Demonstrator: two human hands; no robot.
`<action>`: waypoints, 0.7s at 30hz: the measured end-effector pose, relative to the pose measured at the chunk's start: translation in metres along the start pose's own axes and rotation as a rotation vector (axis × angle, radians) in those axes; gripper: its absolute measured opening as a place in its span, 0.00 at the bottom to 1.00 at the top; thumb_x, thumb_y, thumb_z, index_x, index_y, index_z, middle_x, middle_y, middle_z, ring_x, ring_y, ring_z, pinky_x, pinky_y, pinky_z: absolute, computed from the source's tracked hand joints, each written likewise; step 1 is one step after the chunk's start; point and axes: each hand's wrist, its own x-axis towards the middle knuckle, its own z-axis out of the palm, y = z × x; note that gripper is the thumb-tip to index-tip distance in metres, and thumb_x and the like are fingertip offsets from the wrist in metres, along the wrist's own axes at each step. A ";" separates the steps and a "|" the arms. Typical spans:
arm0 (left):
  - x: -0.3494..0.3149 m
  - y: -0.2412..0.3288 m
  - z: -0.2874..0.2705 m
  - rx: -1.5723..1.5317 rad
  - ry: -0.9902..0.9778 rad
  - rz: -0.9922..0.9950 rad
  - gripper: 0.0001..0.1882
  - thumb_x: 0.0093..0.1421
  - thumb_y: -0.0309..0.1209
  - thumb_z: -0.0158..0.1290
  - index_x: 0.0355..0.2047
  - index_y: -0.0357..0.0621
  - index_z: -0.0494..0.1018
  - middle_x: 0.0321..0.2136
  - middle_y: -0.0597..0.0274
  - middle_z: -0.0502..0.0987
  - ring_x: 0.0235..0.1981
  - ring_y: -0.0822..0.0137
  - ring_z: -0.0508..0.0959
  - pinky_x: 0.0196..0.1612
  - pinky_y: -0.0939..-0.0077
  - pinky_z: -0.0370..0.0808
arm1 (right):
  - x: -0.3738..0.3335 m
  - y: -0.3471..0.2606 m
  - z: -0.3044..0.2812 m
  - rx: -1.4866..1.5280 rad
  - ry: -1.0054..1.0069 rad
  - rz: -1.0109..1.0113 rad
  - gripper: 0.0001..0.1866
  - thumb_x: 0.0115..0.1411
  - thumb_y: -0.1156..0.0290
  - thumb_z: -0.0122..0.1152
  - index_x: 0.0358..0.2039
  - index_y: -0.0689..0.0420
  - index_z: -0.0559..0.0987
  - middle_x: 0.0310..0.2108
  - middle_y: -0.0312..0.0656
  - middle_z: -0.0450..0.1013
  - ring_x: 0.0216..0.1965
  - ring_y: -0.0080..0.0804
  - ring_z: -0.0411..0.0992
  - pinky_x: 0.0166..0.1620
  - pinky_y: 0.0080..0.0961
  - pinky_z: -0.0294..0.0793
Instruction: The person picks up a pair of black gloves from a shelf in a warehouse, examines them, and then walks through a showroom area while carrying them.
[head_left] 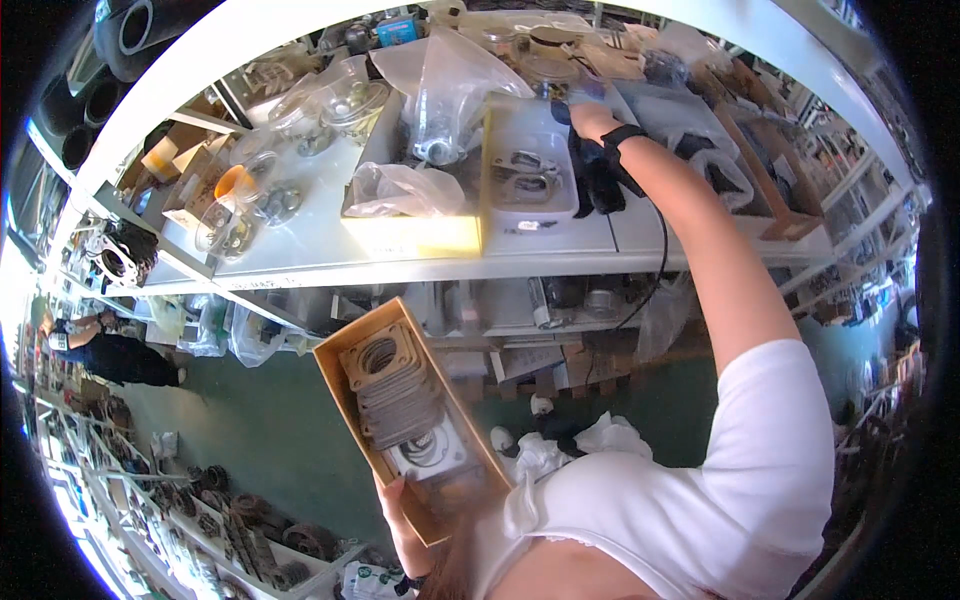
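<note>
Low on the left, my left hand (396, 505) grips the near left side of an open cardboard box (464, 418), which is tilted. The box holds a stack of flat brown gaskets (397, 398) with round openings. A white square piece with a ring shape (432, 450) lies nearer to me. Up on the shelf, my right hand (592, 122) has curled fingers, at a dark thing too unclear to name. Just below its wrist is a crumpled black item (600, 188). Beside this stands a pale plastic tray (510, 214) with metal parts (526, 178).
Plastic bags (450, 90), clear tubs (350, 98) and a yellow-fronted box (410, 238) crowd the white shelf (320, 265). A black cable (662, 260) hangs from my right wrist past its edge. Another person (120, 352) is at far left; parts line the lower-left shelves (250, 530).
</note>
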 end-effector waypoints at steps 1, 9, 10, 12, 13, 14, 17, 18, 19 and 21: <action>0.000 -0.002 0.003 -0.003 0.008 -0.001 0.17 0.49 0.36 0.39 0.38 0.42 0.58 0.33 0.56 0.65 0.34 0.64 0.66 0.37 0.73 0.64 | 0.013 0.015 0.018 0.032 0.171 -0.027 0.11 0.46 0.71 0.45 0.27 0.57 0.76 0.29 0.46 0.71 0.34 0.42 0.69 0.34 0.35 0.69; 0.004 -0.014 0.018 -0.010 0.062 0.017 0.19 0.49 0.35 0.40 0.41 0.42 0.56 0.36 0.56 0.64 0.37 0.64 0.65 0.39 0.73 0.62 | 0.089 0.053 0.051 -0.264 0.091 -0.061 0.12 0.47 0.72 0.43 0.31 0.54 0.75 0.33 0.45 0.70 0.35 0.41 0.68 0.37 0.37 0.67; 0.004 -0.014 0.018 -0.011 0.064 0.022 0.19 0.49 0.35 0.40 0.41 0.42 0.56 0.36 0.56 0.64 0.37 0.64 0.65 0.40 0.73 0.62 | 0.088 0.048 0.049 -0.228 0.104 -0.043 0.12 0.47 0.72 0.43 0.32 0.55 0.74 0.33 0.46 0.70 0.35 0.41 0.68 0.37 0.37 0.67; 0.004 -0.018 0.019 -0.020 0.057 0.034 0.20 0.49 0.35 0.40 0.42 0.42 0.55 0.37 0.56 0.63 0.38 0.63 0.64 0.40 0.73 0.62 | 0.085 0.044 0.044 -0.154 0.129 -0.018 0.13 0.47 0.74 0.43 0.34 0.55 0.73 0.34 0.46 0.69 0.36 0.42 0.68 0.37 0.37 0.67; 0.004 -0.019 0.020 -0.022 0.050 0.036 0.20 0.49 0.35 0.40 0.42 0.42 0.55 0.37 0.56 0.63 0.38 0.63 0.64 0.41 0.73 0.61 | 0.081 0.043 0.045 -0.115 0.139 -0.015 0.14 0.46 0.74 0.44 0.34 0.55 0.73 0.35 0.47 0.69 0.36 0.42 0.68 0.37 0.36 0.67; 0.007 -0.019 0.020 -0.021 0.040 0.032 0.20 0.49 0.35 0.40 0.43 0.42 0.55 0.38 0.56 0.63 0.38 0.63 0.64 0.41 0.73 0.61 | 0.079 0.043 0.042 -0.080 0.148 -0.015 0.14 0.46 0.75 0.44 0.35 0.55 0.72 0.35 0.47 0.69 0.36 0.43 0.67 0.37 0.36 0.67; 0.013 -0.021 0.017 -0.028 -0.006 0.019 0.21 0.49 0.34 0.40 0.44 0.43 0.54 0.39 0.56 0.62 0.39 0.63 0.64 0.42 0.73 0.61 | 0.054 0.056 0.041 0.041 0.120 -0.031 0.16 0.46 0.77 0.44 0.38 0.55 0.71 0.37 0.48 0.68 0.37 0.44 0.67 0.37 0.35 0.67; 0.015 -0.022 0.017 -0.029 -0.021 0.013 0.22 0.49 0.34 0.40 0.44 0.43 0.54 0.39 0.56 0.62 0.40 0.63 0.64 0.42 0.73 0.61 | 0.042 0.060 0.039 0.078 0.090 -0.072 0.17 0.45 0.78 0.44 0.39 0.55 0.70 0.37 0.48 0.68 0.37 0.45 0.67 0.37 0.35 0.67; 0.012 -0.016 0.019 -0.023 -0.014 0.026 0.22 0.49 0.34 0.40 0.45 0.43 0.53 0.39 0.56 0.62 0.40 0.63 0.63 0.42 0.72 0.60 | 0.026 0.040 0.020 0.139 -0.001 -0.179 0.16 0.46 0.76 0.44 0.39 0.55 0.70 0.36 0.48 0.68 0.37 0.45 0.67 0.37 0.35 0.67; 0.014 -0.017 0.015 -0.030 -0.035 0.024 0.23 0.49 0.34 0.40 0.46 0.43 0.53 0.40 0.56 0.62 0.41 0.63 0.63 0.43 0.72 0.60 | -0.016 0.044 0.006 0.093 0.115 -0.499 0.13 0.47 0.71 0.45 0.35 0.57 0.70 0.31 0.49 0.69 0.35 0.46 0.67 0.35 0.37 0.66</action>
